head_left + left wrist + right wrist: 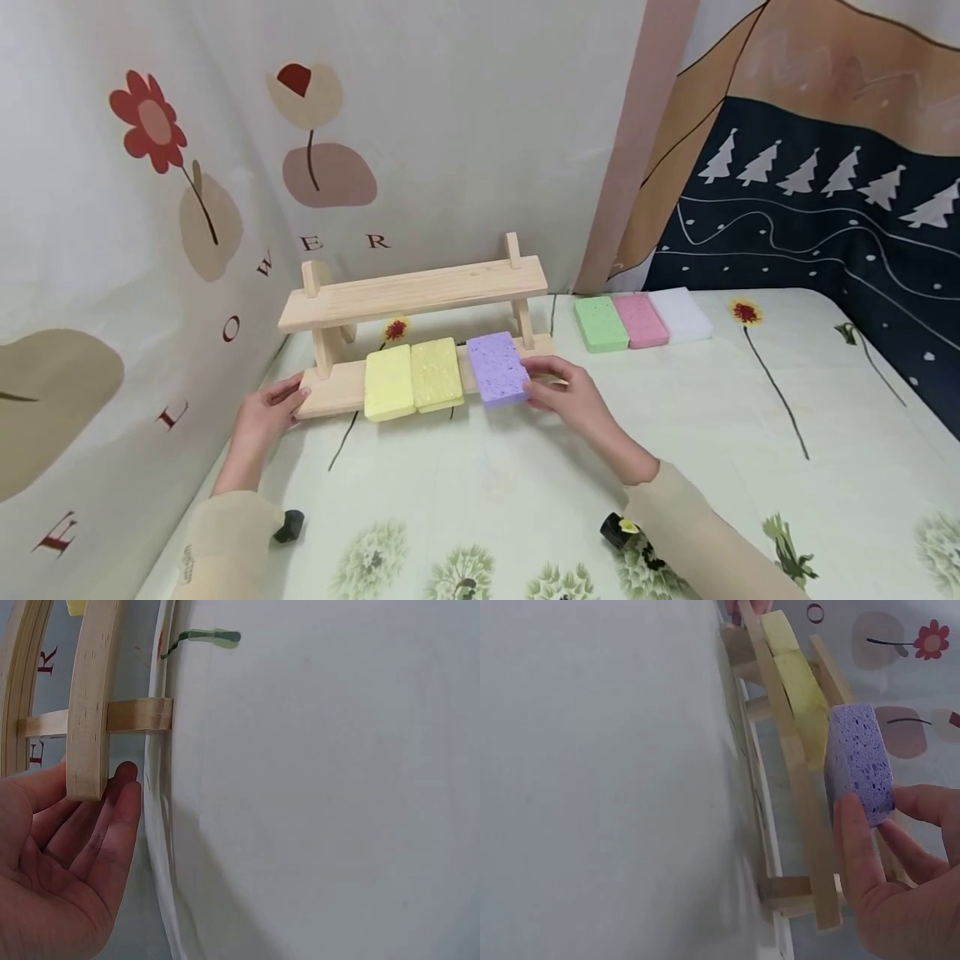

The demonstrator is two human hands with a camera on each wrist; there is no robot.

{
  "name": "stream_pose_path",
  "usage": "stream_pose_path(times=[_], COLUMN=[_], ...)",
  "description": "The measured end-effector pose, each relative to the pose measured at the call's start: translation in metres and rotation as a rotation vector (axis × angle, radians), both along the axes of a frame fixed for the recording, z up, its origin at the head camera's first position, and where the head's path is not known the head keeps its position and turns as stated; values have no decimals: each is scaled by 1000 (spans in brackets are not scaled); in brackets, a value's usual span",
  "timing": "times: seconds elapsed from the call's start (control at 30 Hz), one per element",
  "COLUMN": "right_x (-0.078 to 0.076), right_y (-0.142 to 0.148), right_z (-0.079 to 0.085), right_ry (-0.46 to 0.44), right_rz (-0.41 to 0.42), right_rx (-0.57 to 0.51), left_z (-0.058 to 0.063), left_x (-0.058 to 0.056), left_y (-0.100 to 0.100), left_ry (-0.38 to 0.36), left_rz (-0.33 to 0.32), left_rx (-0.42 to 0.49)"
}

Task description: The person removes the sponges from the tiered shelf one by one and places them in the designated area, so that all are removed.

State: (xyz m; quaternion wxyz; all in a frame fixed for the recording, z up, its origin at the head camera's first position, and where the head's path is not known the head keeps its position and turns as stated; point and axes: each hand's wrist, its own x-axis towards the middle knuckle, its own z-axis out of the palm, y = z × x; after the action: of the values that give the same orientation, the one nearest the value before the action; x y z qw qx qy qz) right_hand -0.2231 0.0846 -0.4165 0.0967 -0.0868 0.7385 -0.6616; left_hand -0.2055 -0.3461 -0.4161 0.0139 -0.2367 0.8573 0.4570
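A two-tier wooden shelf [412, 292] stands on the covered table. My left hand [261, 421] holds the left end of its lower board [336, 390]; in the left wrist view the board's end [88, 750] lies between thumb and fingers. Two yellow sponges, one pale [389, 383] and one deeper in tone [437, 375], sit side by side on that board. A purple sponge [497, 369] is pinched by its right edge in my right hand [577, 400], over the right part of the lower board. A gap separates it from the yellow ones. Whether it touches the board I cannot tell.
To the right of the shelf lie a green sponge [602, 324], a pink sponge [641, 320] and a white sponge [679, 315] in a row. Printed curtains [465, 125] hang close behind the shelf and along the left side. The shelf's upper board [420, 290] overhangs the back.
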Motion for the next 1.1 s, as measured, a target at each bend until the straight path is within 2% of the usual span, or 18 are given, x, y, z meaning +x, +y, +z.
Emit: stream_pose_path(times=[0.2,0.37,0.47,0.67,0.83,1.1], right_x=[9,21,25,24,26,24], right_y=[25,43,54,83,106,130], right_z=[5,2,0,2,-3,-15], right_ry=[-1,-9,1,36,29,1], right_rz=[-18,-13,-15,-57,-116,-166], right_rx=[25,30,27,9,45,120], left_z=[-5,-10,-8,2,0,-5], left_x=[-1,9,12,5,5,4], left_y=[2,-3,-8,-10,-7,-7], left_ry=[0,-46,-47,13,39,30], left_rz=[-9,0,-14,-37,-55,-50], left_rx=[-5,-37,-58,-69,-83,-88])
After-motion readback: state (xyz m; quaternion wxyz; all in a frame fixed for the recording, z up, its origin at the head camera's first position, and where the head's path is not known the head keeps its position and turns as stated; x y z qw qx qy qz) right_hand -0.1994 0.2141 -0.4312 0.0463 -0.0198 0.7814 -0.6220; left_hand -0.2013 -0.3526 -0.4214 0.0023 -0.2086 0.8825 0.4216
